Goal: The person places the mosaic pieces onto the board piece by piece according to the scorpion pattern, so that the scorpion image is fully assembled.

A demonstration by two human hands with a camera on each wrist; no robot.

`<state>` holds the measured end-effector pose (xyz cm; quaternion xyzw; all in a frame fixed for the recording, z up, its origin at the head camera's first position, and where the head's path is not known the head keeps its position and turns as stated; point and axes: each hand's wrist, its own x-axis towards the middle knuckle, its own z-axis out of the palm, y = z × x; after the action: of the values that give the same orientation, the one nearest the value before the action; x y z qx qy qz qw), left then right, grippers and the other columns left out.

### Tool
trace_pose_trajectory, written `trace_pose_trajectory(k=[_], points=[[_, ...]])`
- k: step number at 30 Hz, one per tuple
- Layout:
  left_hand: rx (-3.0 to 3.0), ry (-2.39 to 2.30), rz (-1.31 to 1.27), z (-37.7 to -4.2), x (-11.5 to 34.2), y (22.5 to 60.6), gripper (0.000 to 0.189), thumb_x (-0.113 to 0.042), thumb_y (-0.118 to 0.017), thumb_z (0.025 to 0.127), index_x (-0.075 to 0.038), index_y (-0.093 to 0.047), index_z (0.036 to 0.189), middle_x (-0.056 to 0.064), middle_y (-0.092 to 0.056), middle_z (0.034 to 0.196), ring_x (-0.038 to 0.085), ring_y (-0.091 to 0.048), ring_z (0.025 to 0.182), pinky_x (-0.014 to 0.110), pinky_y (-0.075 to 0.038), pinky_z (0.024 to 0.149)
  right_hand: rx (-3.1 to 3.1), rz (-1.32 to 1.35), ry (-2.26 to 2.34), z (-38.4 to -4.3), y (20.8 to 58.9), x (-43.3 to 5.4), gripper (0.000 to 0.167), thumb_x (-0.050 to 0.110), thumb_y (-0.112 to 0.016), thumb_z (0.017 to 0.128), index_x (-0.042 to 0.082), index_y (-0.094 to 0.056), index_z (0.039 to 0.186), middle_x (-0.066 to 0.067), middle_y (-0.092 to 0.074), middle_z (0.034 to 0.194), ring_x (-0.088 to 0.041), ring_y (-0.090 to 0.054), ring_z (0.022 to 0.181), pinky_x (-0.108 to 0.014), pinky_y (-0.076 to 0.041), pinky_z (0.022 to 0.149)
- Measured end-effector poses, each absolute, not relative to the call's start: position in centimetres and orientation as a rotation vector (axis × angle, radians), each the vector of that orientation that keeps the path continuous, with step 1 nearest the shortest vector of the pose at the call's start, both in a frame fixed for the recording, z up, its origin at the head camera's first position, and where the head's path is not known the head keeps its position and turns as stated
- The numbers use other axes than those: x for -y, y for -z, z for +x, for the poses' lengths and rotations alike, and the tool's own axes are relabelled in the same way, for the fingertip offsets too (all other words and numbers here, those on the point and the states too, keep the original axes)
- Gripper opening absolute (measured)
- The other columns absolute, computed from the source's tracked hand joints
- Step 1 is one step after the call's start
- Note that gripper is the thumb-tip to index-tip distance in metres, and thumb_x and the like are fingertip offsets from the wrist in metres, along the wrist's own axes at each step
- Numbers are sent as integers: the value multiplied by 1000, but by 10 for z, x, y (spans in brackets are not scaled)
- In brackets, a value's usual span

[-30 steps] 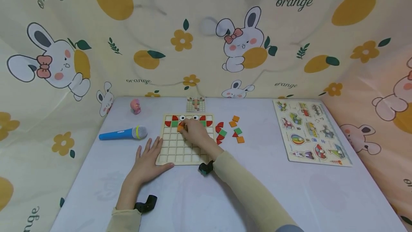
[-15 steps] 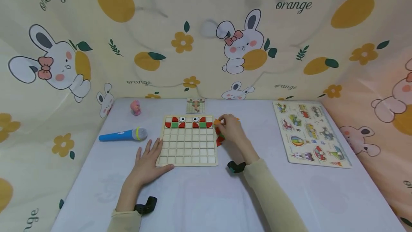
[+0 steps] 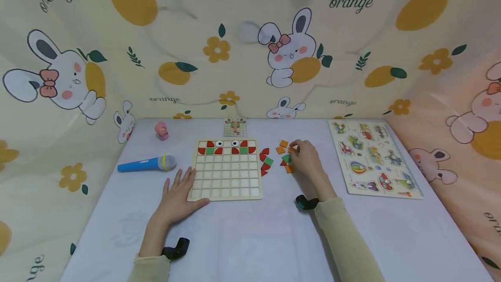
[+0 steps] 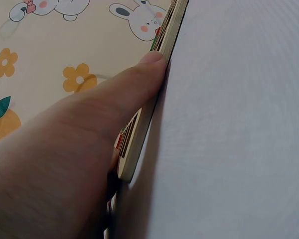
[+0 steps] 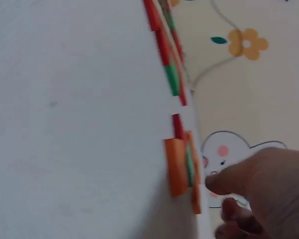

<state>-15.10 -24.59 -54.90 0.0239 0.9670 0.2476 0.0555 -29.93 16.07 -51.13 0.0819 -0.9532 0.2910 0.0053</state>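
Note:
My left hand (image 3: 175, 197) lies with fingers spread at the left edge of the pale grid board (image 3: 225, 186), its thumb along the front edge. In the left wrist view the thumb (image 4: 134, 84) presses on the board's side. Red, green and eye tiles fill part of the top two rows. My right hand (image 3: 309, 160) is over the loose tiles right of the board, fingertips close above an orange tile (image 3: 291, 149). In the right wrist view a gap shows between those fingertips (image 5: 217, 183) and the orange tile below, and no tile is between them.
Red and green pieces (image 3: 268, 161) lie along the board's right side. A small pattern card (image 3: 235, 127) is behind the board. A blue toy microphone (image 3: 145, 165) and a pink figurine (image 3: 161, 130) are on the left; a picture puzzle board (image 3: 375, 160) is on the right.
My right hand has moved from the board's upper rows to the loose tiles on the right. The orange tile it carried is now among them. My left hand has stayed put.

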Motion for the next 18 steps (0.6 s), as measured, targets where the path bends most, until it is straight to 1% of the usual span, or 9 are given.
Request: trace_pose_trajectory(k=[2, 4, 8, 10, 13, 18], points=[[-2932, -753, 75, -151, 246, 549, 120, -78, -68, 87, -4, -21, 169, 17, -16, 177, 46, 0, 163, 72, 8, 125, 3025, 318, -900, -299, 509, -161, 27, 7, -61, 100, 1, -74, 123, -21, -64, 108, -33, -60, 95, -47, -54, 84], [-2930, -749, 74, -152, 247, 549, 119, -77, -68, 87, -5, -20, 169, 17, -16, 177, 45, 1, 164, 72, 8, 125, 3084, 384, -880, -298, 507, -163, 29, 5, -60, 99, 3, -75, 124, -19, -65, 110, -33, -60, 97, -46, -55, 85], [-2936, -746, 69, -151, 247, 546, 117, -74, -69, 88, -5, -21, 169, 17, -16, 177, 45, 0, 164, 71, 8, 126, 3160, 517, -868, -298, 505, -169, 33, 7, -63, 99, 6, -74, 130, -15, -65, 108, -30, -58, 96, -42, -53, 82], [-2940, -744, 71, -151, 247, 544, 117, -73, -70, 88, -5, -21, 169, 17, -16, 177, 45, 0, 164, 72, 8, 126, 3166, 559, -873, -299, 505, -171, 32, 9, -66, 101, 7, -73, 132, -13, -65, 108, -29, -56, 96, -41, -52, 83], [-2939, -751, 75, -151, 247, 543, 116, -73, -70, 88, -4, -22, 169, 18, -17, 176, 46, -1, 163, 72, 7, 125, 3149, 604, -876, -300, 506, -174, 29, 11, -69, 102, 6, -72, 130, -12, -66, 107, -28, -57, 96, -41, -52, 86], [-2930, -756, 72, -150, 245, 544, 117, -73, -70, 88, -3, -22, 169, 18, -17, 176, 45, 0, 163, 72, 8, 125, 3082, 582, -888, -298, 508, -171, 27, 14, -71, 101, -1, -71, 123, -13, -66, 104, -28, -58, 93, -41, -53, 84]])
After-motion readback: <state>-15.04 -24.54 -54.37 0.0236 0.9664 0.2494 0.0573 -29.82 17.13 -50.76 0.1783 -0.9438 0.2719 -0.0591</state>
